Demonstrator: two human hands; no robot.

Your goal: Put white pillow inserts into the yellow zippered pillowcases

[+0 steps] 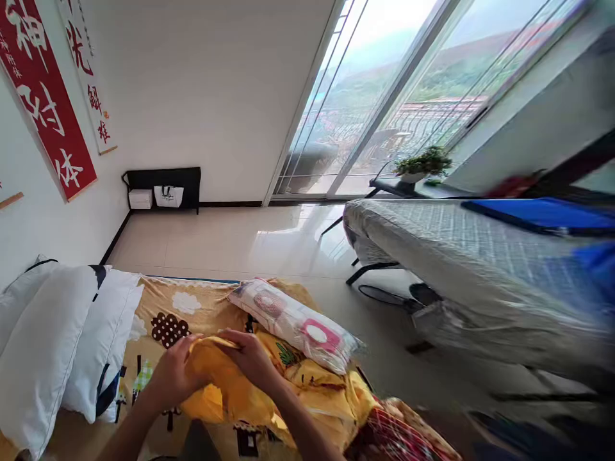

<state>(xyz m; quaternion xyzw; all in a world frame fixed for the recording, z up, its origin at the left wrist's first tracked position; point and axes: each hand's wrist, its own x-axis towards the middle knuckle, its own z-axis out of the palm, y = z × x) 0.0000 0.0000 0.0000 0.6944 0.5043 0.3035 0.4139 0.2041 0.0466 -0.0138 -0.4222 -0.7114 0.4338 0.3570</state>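
Note:
A yellow cloth [240, 390], perhaps a bed cover, is bunched up over the near part of the bed. My left hand [177, 371] grips its upper edge, fingers curled over the fabric. Close beside it, my right hand [250, 358] pinches the same edge, so the cloth hangs between both hands. Beneath lies a tan printed sheet [202, 304] with cloud and tree shapes. A pillow in clear plastic with pink patterns [302, 326] rests just beyond my right hand. White pillows with dark trim [57, 346] are piled to the left.
Right of the bed stands a plastic-covered table [432, 256] with a blue flat item [542, 214] on it. A potted plant [423, 163] sits by the sliding glass door [375, 96]. A low black bench [189, 186] is against the far wall. Red plaid fabric [389, 435] lies at the bed's near edge.

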